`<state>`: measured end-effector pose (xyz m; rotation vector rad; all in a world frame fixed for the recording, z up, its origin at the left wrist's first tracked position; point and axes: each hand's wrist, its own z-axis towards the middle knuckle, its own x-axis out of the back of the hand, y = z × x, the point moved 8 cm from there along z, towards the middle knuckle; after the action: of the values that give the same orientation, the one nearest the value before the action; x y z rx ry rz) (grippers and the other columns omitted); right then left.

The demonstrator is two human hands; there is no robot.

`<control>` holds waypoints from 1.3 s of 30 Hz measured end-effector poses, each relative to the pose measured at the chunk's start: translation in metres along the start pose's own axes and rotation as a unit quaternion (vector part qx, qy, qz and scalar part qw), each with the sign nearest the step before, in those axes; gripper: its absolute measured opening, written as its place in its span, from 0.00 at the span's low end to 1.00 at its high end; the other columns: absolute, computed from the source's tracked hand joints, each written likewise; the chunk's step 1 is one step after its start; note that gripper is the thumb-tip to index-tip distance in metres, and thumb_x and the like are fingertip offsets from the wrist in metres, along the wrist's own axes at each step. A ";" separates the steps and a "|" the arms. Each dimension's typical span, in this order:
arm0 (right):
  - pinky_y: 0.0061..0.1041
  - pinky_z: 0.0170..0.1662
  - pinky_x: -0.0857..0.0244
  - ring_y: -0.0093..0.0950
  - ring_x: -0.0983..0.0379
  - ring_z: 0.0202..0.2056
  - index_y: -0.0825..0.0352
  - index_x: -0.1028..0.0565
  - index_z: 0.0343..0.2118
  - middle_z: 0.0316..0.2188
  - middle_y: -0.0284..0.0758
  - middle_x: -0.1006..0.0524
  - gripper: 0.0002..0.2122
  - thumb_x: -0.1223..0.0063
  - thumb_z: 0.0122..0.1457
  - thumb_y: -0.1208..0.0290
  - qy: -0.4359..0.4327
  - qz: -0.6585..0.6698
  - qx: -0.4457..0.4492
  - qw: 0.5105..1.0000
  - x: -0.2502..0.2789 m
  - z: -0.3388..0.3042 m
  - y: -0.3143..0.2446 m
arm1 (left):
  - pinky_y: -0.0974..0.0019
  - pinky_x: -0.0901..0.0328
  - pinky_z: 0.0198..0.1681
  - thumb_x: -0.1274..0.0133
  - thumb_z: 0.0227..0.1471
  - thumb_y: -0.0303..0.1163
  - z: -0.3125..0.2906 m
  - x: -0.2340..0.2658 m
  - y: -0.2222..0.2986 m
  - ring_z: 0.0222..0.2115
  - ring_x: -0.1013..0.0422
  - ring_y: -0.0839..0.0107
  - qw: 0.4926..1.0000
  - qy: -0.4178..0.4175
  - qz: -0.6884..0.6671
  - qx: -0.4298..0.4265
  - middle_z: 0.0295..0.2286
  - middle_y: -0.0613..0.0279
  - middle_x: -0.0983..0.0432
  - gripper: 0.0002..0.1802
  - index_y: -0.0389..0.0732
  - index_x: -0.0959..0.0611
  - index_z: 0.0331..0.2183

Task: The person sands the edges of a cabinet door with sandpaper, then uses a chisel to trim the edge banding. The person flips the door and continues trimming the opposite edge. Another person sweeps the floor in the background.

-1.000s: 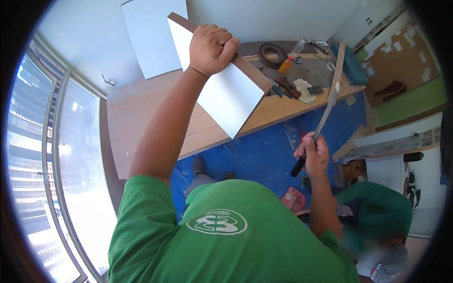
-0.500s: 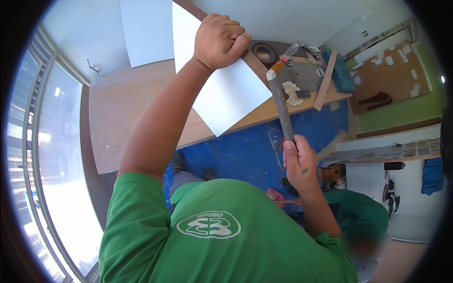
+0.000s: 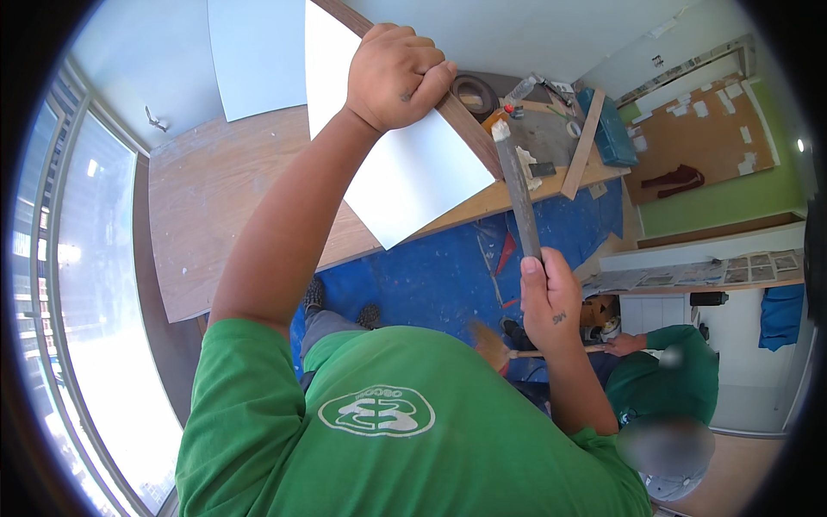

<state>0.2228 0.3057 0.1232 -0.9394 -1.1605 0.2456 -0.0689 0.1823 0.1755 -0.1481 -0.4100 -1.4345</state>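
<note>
My left hand (image 3: 398, 79) is closed around the brown wooden edge (image 3: 472, 138) of a tilted panel with a glossy white face (image 3: 418, 185). The panel rests over the wooden worktable (image 3: 228, 194), and its lower corner sticks out past the table's front edge. In my right hand (image 3: 553, 297), thumb along its side, is the lower end of a long dark grey stick (image 3: 522, 202) with a whitish lump at its tip. That tip stands beside the panel's right corner; whether they touch I cannot tell.
At the table's right end lie a brown tape roll (image 3: 484, 99), a clear bottle (image 3: 522, 89), a wooden slat (image 3: 586, 142) and a teal box (image 3: 617, 133). Blue sheeting (image 3: 413, 284) covers the floor. To the right, a co-worker in green (image 3: 689, 362) holds a broom (image 3: 493, 346).
The view has shifted slightly. Both my hands keep their grips, and the stick's tip sits a little nearer the panel's corner. The co-worker's arm and the broom's bristles have come into sight.
</note>
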 end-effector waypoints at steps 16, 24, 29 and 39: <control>0.27 0.26 0.40 0.19 0.38 0.22 0.70 0.26 0.38 0.20 0.33 0.32 0.14 0.49 0.75 0.63 -0.013 -0.016 -0.055 0.998 -0.004 -0.001 -0.012 | 0.58 0.41 0.36 0.46 0.57 0.37 -0.003 0.004 0.001 0.24 0.36 0.60 0.998 0.037 -0.041 0.007 0.17 0.62 0.31 0.19 0.43 0.23 0.16; 0.28 0.27 0.39 0.19 0.37 0.23 0.70 0.26 0.38 0.20 0.32 0.32 0.13 0.49 0.76 0.63 0.003 0.020 -0.026 0.999 0.004 0.017 -0.017 | 0.60 0.37 0.39 0.45 0.56 0.37 0.000 0.008 0.001 0.22 0.34 0.63 1.000 0.016 -0.019 0.014 0.17 0.66 0.26 0.20 0.46 0.21 0.14; 0.29 0.27 0.40 0.19 0.37 0.23 0.70 0.26 0.38 0.20 0.33 0.33 0.13 0.49 0.75 0.63 -0.007 -0.017 0.005 1.000 -0.002 0.003 -0.022 | 0.59 0.39 0.37 0.45 0.56 0.37 0.001 0.006 0.001 0.23 0.36 0.61 0.999 0.021 -0.036 0.024 0.16 0.65 0.29 0.19 0.45 0.23 0.14; 0.32 0.27 0.38 0.23 0.35 0.22 0.70 0.26 0.37 0.19 0.34 0.30 0.14 0.49 0.75 0.62 0.025 -0.015 0.028 0.999 0.007 0.008 -0.039 | 0.60 0.39 0.36 0.45 0.55 0.37 0.005 0.006 -0.001 0.23 0.35 0.63 0.999 0.006 -0.027 0.024 0.17 0.65 0.29 0.19 0.45 0.23 0.14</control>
<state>0.2078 0.2898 0.1577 -0.8741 -1.1161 0.2271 -0.0703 0.1787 0.1825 -0.0901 -0.4406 -1.4777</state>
